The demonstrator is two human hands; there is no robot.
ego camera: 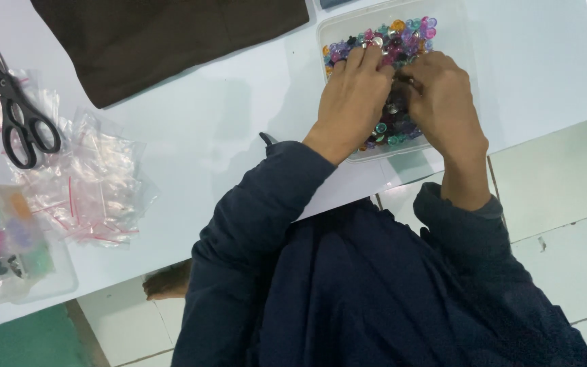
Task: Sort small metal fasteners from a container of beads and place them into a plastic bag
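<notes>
A clear plastic box [334,30] at the table's far right holds several small coloured gems [405,34] in pink, purple, blue and orange. Both hands reach into it. My left hand [354,92] rests palm down over the gems with its fingers bent. Touching it at the fingertips, my right hand [443,98] has its fingers curled together over the pile. Whether either hand pinches a gem is hidden by the fingers. Dark blue sleeves cover both arms.
Black scissors [15,102] lie at the far left beside a heap of small clear zip bags [90,180]. A second clear box [8,245] with coloured bits sits at the near left. A dark brown cloth [164,41] lies at the top. A white tiled floor [565,204] lies to the right.
</notes>
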